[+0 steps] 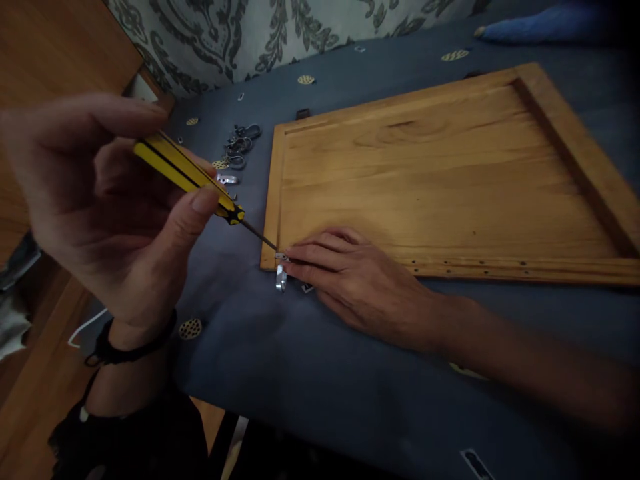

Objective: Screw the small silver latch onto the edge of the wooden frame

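My left hand [107, 207] is wrapped round the yellow and black handle of a screwdriver [187, 175]. Its thin shaft slants down to the near left corner of a wooden panel [440, 173]. There its tip meets a small silver metal hook bracket [281, 275]. My right hand [350, 277] lies across the panel's near edge, fingertips pressed on the bracket at that corner. The panel rests flat on a dark blue cloth [310, 373].
A pile of silver metal hooks [239, 147] lies on the cloth left of the panel. Small dark brackets and gold dotted patches are scattered on the cloth. A patterned curtain [250, 33] hangs behind. Wooden floor shows at the left.
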Motion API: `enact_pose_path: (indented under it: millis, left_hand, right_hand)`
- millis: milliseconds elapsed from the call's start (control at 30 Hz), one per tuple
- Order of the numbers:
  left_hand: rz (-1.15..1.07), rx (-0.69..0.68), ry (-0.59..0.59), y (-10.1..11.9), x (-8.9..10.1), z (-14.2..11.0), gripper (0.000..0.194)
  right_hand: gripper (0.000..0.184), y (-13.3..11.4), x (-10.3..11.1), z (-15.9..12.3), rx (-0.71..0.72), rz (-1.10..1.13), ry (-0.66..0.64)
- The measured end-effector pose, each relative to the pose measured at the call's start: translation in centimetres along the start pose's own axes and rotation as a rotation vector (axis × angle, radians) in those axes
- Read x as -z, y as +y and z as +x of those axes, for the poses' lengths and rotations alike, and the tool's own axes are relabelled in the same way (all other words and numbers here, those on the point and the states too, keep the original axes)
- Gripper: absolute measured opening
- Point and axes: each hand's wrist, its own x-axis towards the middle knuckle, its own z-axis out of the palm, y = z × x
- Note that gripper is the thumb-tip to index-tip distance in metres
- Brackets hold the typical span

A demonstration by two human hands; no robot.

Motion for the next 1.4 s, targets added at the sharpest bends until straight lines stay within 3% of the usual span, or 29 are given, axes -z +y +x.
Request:
enact_pose_path:
  millis: [100,233,300,400,600,767,933,1033,1200,1400]
  left_hand:
    - [0.033,-0.135,-0.114,0.3,-0.4,-0.1,0.049]
    - [0.067,-0.046,-0.180,1.0,-0.9,-0.4,0.048]
    - [0.078,-0.072,-0.209,1.0,-1.0,-0.5,0.051]
    - [0.075,-0.093,-0.208,1.0,-1.1,-0.5,0.053]
    - [0.087,0.018,-0.195,1.9,-1.4,-0.7,0.050]
    - [0.046,-0.055,-0.231,1.7,-1.2,-0.7,0.053]
    - [0.099,-0.012,-0.243,2.0,-1.2,-0.8,0.054]
    - [0.099,-0.054,-0.253,2.0,-1.3,-0.8,0.054]
    - [0.074,-0.049,-0.186,1.7,-1.4,-0.9,0.050]
    - [0.053,-0.023,-0.220,1.7,-1.5,-0.8,0.046]
  right_hand:
    - [0.035,-0.1,0.1,0.0,-0.007,-0.003,-0.007]
    - [0.037,-0.2,0.2,0.0,-0.015,-0.006,-0.017]
    - [0.037,-0.2,0.2,0.1,-0.021,-0.004,-0.022]
    - [0.037,-0.2,0.2,0.2,-0.015,-0.007,-0.023]
    - [0.037,-0.3,0.3,0.3,-0.017,-0.010,-0.018]
    - [0.036,-0.3,0.3,0.3,-0.012,-0.023,-0.010]
    - [0.035,-0.5,0.5,0.5,-0.010,-0.013,-0.011]
    - [0.035,-0.5,0.5,0.6,-0.023,-0.004,-0.016]
    - [0.035,-0.5,0.4,0.5,-0.010,-0.012,-0.016]
    - [0.034,-0.6,0.6,0.6,-0.023,-0.029,-0.024]
